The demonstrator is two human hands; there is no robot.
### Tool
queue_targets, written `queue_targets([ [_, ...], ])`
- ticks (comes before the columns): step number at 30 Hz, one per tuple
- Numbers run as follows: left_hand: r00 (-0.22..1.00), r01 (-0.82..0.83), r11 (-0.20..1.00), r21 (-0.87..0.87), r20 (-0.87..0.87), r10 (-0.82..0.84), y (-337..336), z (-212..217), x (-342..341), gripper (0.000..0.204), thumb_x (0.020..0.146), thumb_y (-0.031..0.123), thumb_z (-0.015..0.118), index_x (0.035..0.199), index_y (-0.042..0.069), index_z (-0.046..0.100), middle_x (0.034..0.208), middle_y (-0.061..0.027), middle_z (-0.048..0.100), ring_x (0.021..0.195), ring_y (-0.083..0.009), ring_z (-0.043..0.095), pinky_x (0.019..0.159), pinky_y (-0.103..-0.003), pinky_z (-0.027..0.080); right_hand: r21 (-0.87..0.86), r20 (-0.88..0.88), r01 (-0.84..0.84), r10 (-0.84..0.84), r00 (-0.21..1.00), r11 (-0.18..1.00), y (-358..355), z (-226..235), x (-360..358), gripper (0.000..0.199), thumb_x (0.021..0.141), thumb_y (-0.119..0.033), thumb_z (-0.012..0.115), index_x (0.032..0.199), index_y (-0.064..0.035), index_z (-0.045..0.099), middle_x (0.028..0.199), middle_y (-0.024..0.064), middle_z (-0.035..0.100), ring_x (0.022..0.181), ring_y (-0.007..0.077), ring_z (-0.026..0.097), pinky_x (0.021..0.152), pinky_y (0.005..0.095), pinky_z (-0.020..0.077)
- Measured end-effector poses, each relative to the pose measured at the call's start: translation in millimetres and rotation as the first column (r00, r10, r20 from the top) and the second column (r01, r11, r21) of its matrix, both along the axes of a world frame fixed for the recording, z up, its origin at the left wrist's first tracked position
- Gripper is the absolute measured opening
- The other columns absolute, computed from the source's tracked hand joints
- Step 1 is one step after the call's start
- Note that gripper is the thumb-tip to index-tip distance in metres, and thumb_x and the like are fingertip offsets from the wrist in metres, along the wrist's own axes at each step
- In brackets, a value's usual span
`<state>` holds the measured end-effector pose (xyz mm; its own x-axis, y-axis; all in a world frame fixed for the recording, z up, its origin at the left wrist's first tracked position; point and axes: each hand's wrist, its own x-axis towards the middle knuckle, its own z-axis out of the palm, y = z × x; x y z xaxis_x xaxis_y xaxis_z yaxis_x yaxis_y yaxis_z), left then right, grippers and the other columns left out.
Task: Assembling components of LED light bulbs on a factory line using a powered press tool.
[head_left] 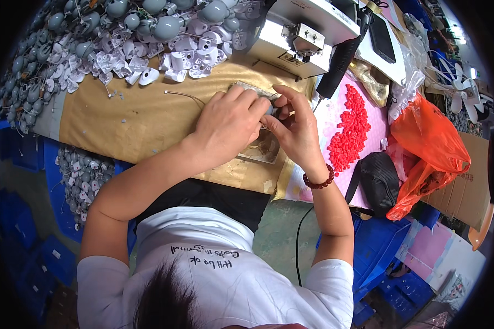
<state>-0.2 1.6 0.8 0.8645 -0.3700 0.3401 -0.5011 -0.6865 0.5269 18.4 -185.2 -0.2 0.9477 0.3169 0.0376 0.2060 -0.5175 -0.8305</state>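
Note:
My two hands meet over the cloth-covered bench. Between the fingertips is a small grey plastic part (270,108), mostly hidden by them. My left hand (229,122) is closed, its fingers curled down over the part's near side. My right hand (297,127), with a dark red bead bracelet (319,179) at the wrist, pinches at the same part with thumb and fingers. From beneath my left hand a thin brown wire (185,95) runs left to a small white connector. Under both hands lies a clear flat sheet or plate (263,151).
Grey and white plastic parts (164,33) are heaped at the far left. A metal box-shaped device (299,44) stands at the back, a black-handled tool (332,74) beside it. Small red pieces (350,131), a black pouch (377,183) and an orange-red bag (428,137) lie right.

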Motion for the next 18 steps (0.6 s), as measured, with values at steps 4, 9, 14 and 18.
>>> queue_targets([
  [4,1.000,0.008,0.999,0.049,0.001,-0.008,-3,-1,2,0.029,0.075,0.010,0.070,0.102,0.006,0.061,0.095,-0.0075,0.058,0.094,-0.0267,0.057,0.077,-0.039,0.051,0.209,0.318,0.231,-0.289,0.903,0.950,-37,-6,45,0.052,0.083,-0.005,0.075,0.130,-0.0037,0.053,0.107,0.0073,0.057,0.093,0.0160,0.058,0.075,0.0283,0.0490],
  [9,1.000,0.012,1.000,0.024,0.001,-0.012,-5,-3,1,0.029,0.075,0.010,0.071,0.101,0.006,0.062,0.094,-0.0071,0.058,0.092,-0.0258,0.057,0.074,-0.039,0.052,0.232,0.144,0.431,-0.469,0.871,0.872,-84,-20,130,0.050,0.091,-0.026,0.073,0.125,0.0074,0.055,0.111,0.0159,0.064,0.098,0.0185,0.061,0.085,0.0314,0.0483],
  [14,1.000,-0.001,1.000,0.028,-0.022,0.002,-4,-3,1,0.028,0.075,0.010,0.071,0.101,0.006,0.062,0.094,-0.0069,0.058,0.092,-0.0261,0.057,0.074,-0.039,0.052,0.358,0.089,0.444,-0.504,0.859,0.821,-67,0,117,0.039,0.086,-0.015,0.078,0.114,0.0057,0.061,0.100,0.0084,0.067,0.084,0.0104,0.062,0.073,0.0233,0.0496],
  [18,0.999,-0.013,1.000,0.015,-0.030,0.013,-2,-6,-1,0.029,0.075,0.011,0.072,0.102,0.007,0.062,0.094,-0.0070,0.058,0.093,-0.0268,0.057,0.073,-0.039,0.052,0.574,0.529,0.131,-0.488,0.694,0.809,-40,69,91,0.050,0.082,0.008,0.072,0.124,0.0050,0.046,0.085,0.0104,0.065,0.075,0.0158,0.063,0.073,0.0312,0.0552],
])
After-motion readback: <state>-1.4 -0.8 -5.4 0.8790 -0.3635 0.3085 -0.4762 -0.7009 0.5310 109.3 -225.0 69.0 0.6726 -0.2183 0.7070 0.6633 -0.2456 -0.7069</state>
